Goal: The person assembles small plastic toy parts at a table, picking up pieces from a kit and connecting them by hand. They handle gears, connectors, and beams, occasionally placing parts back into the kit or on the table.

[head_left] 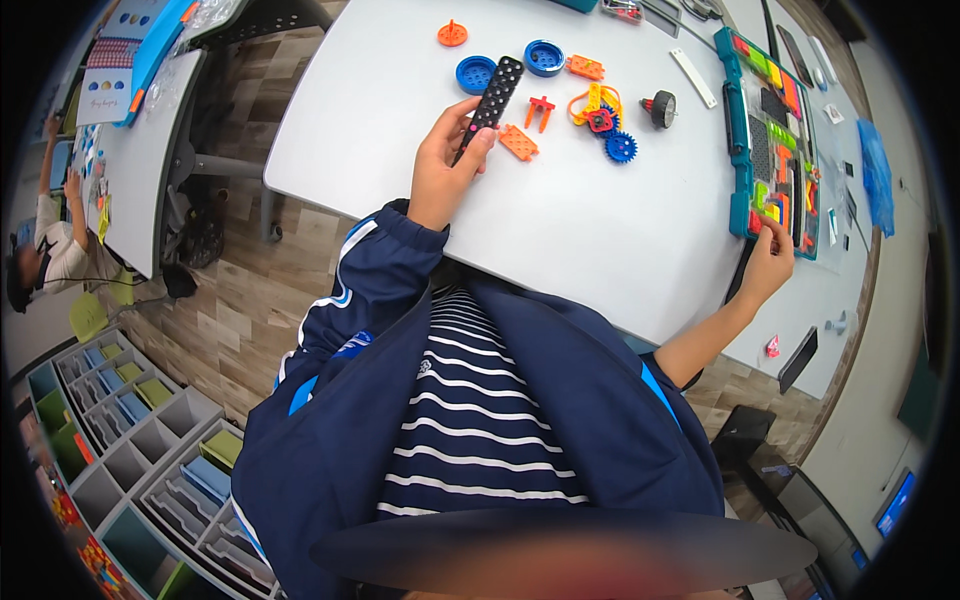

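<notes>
My left hand is closed around a black perforated building beam, held at a slant over the white table. To the right, my right hand reaches into the near corner of a teal parts case, its fingertips pinched at the red and yellow pieces; what they hold is hidden. Near the beam lie two blue wheel hubs, an orange perforated block and a red-orange forked piece. Further right are a yellow assembly with blue gears and a black-tyred wheel.
A white bar lies between the loose parts and the case. An orange round piece is at the far left. Grey storage trays stand at lower left. Another person sits by a neighbouring table on the left.
</notes>
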### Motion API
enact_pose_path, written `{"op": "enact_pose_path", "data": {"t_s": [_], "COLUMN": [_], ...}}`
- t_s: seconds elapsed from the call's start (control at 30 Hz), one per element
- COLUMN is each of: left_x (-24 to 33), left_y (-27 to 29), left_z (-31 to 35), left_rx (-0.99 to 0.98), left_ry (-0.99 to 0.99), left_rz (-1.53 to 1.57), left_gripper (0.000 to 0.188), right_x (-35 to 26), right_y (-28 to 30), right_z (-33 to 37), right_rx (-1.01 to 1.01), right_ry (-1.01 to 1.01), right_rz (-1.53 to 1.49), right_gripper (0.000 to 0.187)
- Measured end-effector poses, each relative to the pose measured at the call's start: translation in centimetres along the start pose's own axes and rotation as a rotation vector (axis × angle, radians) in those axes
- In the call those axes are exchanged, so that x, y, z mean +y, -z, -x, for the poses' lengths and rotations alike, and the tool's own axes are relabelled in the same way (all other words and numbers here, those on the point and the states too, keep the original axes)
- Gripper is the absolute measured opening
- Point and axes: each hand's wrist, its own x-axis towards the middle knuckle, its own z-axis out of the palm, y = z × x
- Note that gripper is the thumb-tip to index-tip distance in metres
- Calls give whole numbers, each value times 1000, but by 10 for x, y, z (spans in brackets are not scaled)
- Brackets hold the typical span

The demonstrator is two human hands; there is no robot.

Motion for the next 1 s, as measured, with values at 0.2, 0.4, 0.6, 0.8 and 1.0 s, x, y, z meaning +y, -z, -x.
{"op": "enact_pose_path", "data": {"t_s": [0.2,0.4,0.6,0.8,1.0], "left_x": [-3,-8,-9,-11,-6], "left_y": [-1,-2,-3,-1,0], "left_z": [0,1,2,-1,-3], "left_rx": [4,256,237,207,289], "left_ry": [1,-98,-279,-319,-494], "left_rz": [-12,-414,-719,-761,-807], "left_gripper": [37,31,27,21,20], "right_x": [-69,-164,-210,-207,-205], "right_y": [-25,-85,-137,-153,-152], "right_z": [6,60,90,94,92], "right_rx": [28,-397,-423,-335,-286], "right_ry": [208,444,620,673,629], "right_rz": [-93,-254,-64,14,-80], "right_gripper": [19,17,25,19,12]}}
